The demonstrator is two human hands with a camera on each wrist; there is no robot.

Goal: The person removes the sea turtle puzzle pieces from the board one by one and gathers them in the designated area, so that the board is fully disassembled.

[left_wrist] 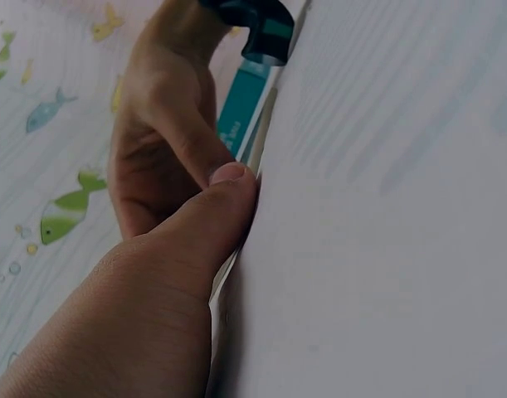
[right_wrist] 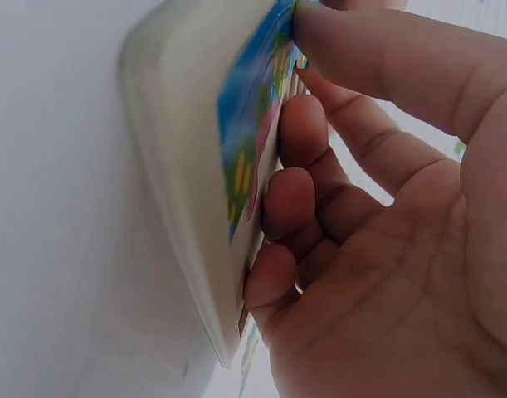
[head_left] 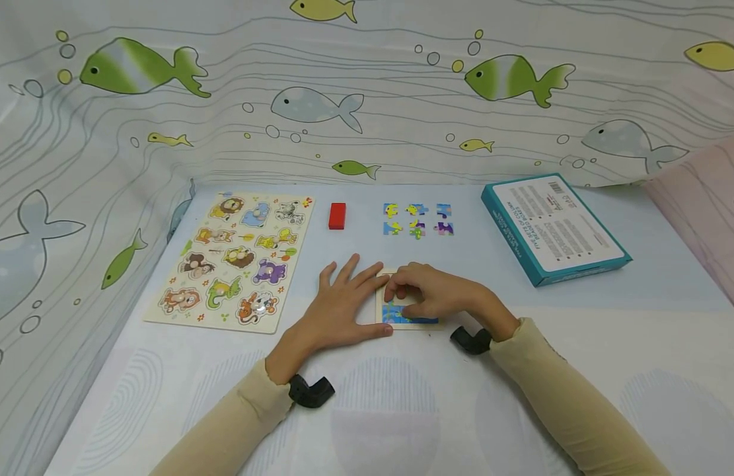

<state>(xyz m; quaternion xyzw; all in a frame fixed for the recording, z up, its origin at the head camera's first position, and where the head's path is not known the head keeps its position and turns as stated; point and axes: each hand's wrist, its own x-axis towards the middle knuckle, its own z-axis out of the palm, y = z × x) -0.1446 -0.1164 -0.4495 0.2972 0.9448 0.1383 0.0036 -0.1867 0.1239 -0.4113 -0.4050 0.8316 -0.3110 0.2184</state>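
Note:
A small jigsaw puzzle in a pale wooden tray (head_left: 380,317) lies on the table, blue pieces (head_left: 423,320) showing along its near side. My left hand (head_left: 337,307) rests flat with fingers spread, its fingertips and thumb at the tray's left edge. Over the tray, my right hand (head_left: 435,291) has bent fingers, and its thumb touches the blue pieces. From the right wrist, the thumb and bent fingertips (right_wrist: 290,201) are against the colourful puzzle surface (right_wrist: 245,141); whether they pinch a piece cannot be made out. Several loose puzzle pieces (head_left: 417,210) lie beyond the tray in two rows.
An animal peg board (head_left: 224,254) lies at the left. Behind the left hand stands a red block (head_left: 337,216). A teal and white box (head_left: 557,228) sits at the back right. Fish-printed cloth (head_left: 402,86) hangs behind the table.

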